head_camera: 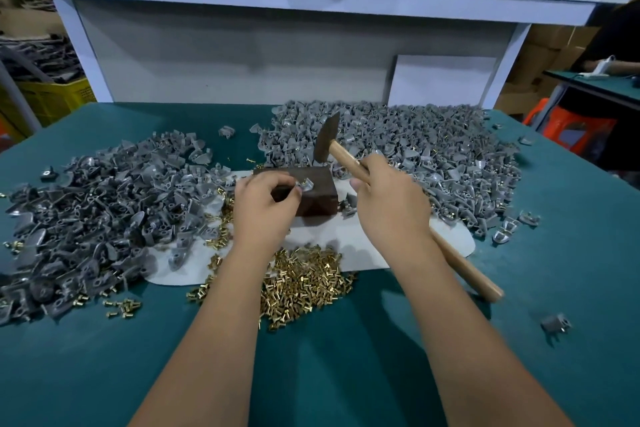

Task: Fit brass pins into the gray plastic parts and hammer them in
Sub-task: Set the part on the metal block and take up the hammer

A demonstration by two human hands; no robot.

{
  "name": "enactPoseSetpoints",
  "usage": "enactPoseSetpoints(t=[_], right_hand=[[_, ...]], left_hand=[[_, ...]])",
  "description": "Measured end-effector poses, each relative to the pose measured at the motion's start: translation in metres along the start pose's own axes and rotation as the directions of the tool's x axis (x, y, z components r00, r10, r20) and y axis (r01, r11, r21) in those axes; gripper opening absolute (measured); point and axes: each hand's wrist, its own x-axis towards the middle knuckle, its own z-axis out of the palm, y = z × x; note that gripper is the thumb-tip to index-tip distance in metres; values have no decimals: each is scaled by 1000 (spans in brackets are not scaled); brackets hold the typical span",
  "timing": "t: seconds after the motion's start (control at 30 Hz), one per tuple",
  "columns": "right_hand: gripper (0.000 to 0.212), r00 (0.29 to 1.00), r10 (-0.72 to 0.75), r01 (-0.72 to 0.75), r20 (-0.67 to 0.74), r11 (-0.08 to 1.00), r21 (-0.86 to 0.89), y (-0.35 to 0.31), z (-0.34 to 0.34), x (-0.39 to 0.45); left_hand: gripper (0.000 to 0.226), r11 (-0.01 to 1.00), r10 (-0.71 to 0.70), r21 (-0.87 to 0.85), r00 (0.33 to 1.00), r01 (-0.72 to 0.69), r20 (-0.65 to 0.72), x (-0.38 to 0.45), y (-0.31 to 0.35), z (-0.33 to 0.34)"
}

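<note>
Block [311, 191]: centre of table [346, 374], on sheet [346, 246]
Left: parts pile [97, 204]
Behind, right: larger parts pile [415, 146]
Before block: pins [304, 284]

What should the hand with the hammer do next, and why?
Probably bring the hammer down gently onto the brass pin. The right hand holds the hammer raised above the dark block, and the left hand steadies a gray part there with the pin sticking up, so a tap seems due, clear of the fingers.
</note>
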Motion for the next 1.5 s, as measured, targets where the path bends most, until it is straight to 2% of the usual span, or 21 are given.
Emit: enactPoseSetpoints(t=[0.2, 0.3, 0.37, 0.5, 0.67, 0.8, 0.97, 1.1, 1.23, 1.27, 1.37, 1.4, 1.5], right_hand=[[11, 989, -35, 24, 144, 997, 77, 2, -17, -1], [38, 979, -38, 27, 198, 998, 58, 6, -24, 2], [49, 977, -22, 9, 213, 998, 63, 6, -26, 3], [50, 989, -13, -3, 149, 994, 107, 6, -26, 5], [55, 993, -109, 102, 45, 985, 136, -1, -25, 1], [55, 979, -164, 162, 120, 986, 29, -4, -18, -4], [57, 988, -144, 141, 50, 988, 59, -6, -19, -1], [54, 979, -141, 144, 148, 989, -14, -8, -20, -5], [55, 985, -171, 170, -10, 984, -51, -10, -27, 4], [56, 981, -192, 191, -13, 980, -54, -11, -27, 2], [56, 967, -217, 233, 134, 965, -123, -13, -24, -4], [57, 968, -208, 227, 141, 965, -135, -14, -24, -3], [58, 978, -207, 208, 24, 977, -51, -17, -26, 1]], left_hand=[[12, 996, 30, 87, 1000, -29, -6, -2, -2, 2], [13, 983, 45, 177, 999, -43, -6, -2, 0, 3], [13, 977, 56, 209, 998, -54, -4, -2, 0, 3], [12, 983, 65, 174, 998, -62, -13, -2, -1, 2], [16, 989, 32, 149, 999, -26, -38, -1, -3, 4], [17, 988, 51, 146, 997, -42, -58, -1, -3, 4], [20, 986, 38, 163, 998, -29, -49, -1, -3, 4], [16, 991, 25, 133, 998, -17, -54, -1, -2, 4], [17, 992, 5, 127, 998, 2, -55, -2, -2, 4], [17, 993, 1, 121, 998, 6, -55, -2, -2, 5], [18, 990, -1, 142, 998, 10, -59, -3, 0, 4], [18, 989, -3, 149, 998, 12, -57, -3, 1, 4], [18, 992, -12, 126, 999, 19, -50, -3, 1, 4]])
